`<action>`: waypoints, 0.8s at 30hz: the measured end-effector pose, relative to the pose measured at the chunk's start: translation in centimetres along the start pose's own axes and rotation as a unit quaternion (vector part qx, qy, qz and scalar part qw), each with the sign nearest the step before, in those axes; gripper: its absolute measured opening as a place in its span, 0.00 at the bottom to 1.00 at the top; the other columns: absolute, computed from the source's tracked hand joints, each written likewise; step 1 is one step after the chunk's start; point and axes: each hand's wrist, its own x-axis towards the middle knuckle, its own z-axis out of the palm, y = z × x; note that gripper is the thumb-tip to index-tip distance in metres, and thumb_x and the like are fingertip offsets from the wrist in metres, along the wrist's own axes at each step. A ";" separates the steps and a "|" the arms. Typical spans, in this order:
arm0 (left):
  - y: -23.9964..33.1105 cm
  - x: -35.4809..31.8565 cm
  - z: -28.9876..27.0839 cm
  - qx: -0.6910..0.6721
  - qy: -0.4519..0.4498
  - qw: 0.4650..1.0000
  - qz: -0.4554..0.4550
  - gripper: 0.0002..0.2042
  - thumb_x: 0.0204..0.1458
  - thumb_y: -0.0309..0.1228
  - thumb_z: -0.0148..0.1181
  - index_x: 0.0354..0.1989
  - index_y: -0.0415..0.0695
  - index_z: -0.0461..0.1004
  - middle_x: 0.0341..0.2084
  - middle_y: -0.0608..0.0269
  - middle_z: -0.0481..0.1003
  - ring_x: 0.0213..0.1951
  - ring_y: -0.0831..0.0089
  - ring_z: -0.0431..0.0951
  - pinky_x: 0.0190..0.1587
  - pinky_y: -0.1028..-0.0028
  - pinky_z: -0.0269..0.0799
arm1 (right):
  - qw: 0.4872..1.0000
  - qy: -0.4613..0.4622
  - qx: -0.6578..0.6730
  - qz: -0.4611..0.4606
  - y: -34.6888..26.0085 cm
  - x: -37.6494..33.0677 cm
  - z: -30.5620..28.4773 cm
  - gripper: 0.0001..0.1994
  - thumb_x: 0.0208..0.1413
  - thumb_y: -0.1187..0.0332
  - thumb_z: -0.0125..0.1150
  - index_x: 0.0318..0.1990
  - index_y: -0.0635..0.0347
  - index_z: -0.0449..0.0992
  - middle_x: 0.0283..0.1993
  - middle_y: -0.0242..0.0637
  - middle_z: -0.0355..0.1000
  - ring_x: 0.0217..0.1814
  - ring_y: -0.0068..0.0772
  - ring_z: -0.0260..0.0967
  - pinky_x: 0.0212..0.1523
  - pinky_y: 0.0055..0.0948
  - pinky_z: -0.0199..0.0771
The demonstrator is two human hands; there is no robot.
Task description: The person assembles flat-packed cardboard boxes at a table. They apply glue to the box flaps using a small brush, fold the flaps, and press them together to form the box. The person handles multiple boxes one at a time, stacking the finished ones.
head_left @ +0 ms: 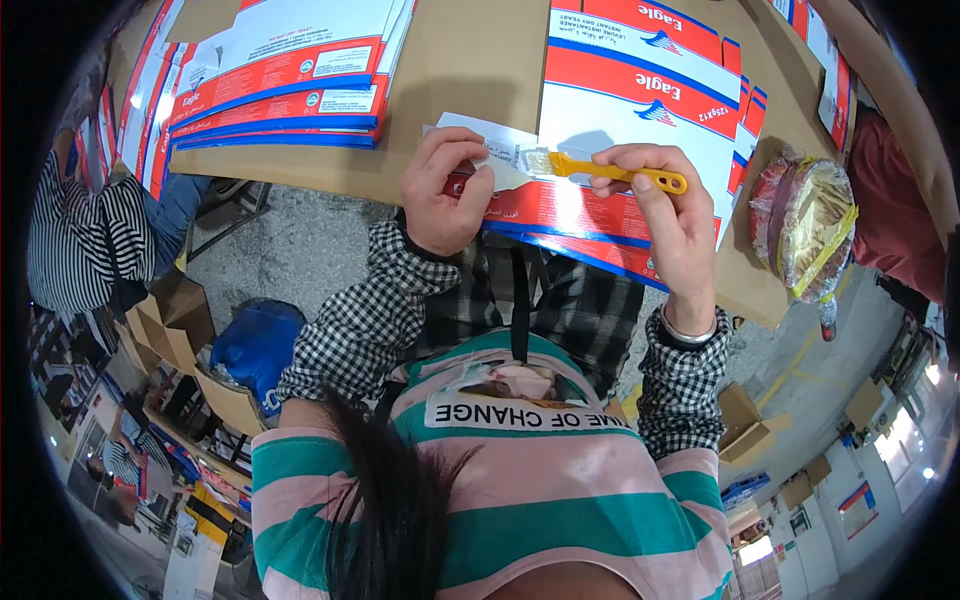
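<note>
In front of me, flat red, white and blue cartons lie on a brown cardboard-covered table. My right hand grips a flat brush by its yellow handle, with thumb and fingers around it. The brush's pale bristles point left and meet a white flap at the near-left corner of the top carton. At that flap, my left hand is closed, thumb against curled fingers, pinching its left edge. A second white panel shows just beyond the flap.
More flat cartons are stacked at the left. A round container wrapped in clear plastic, with a yellow band, stands at the table's right edge. A person in striped clothing is at the left, another in red at the right. Open cardboard boxes stand lower left.
</note>
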 end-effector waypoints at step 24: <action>0.1 0.3 -0.5 0.013 -0.002 1.000 0.021 0.07 0.41 0.21 0.57 0.30 0.35 0.72 0.35 0.55 0.72 0.33 0.65 0.75 0.36 0.73 0.71 | 0.989 -0.082 -0.122 -0.004 -1.5 0.9 0.4 0.08 0.57 0.78 0.42 0.41 0.67 0.68 0.40 0.39 0.71 0.39 0.26 0.68 0.44 0.24 0.69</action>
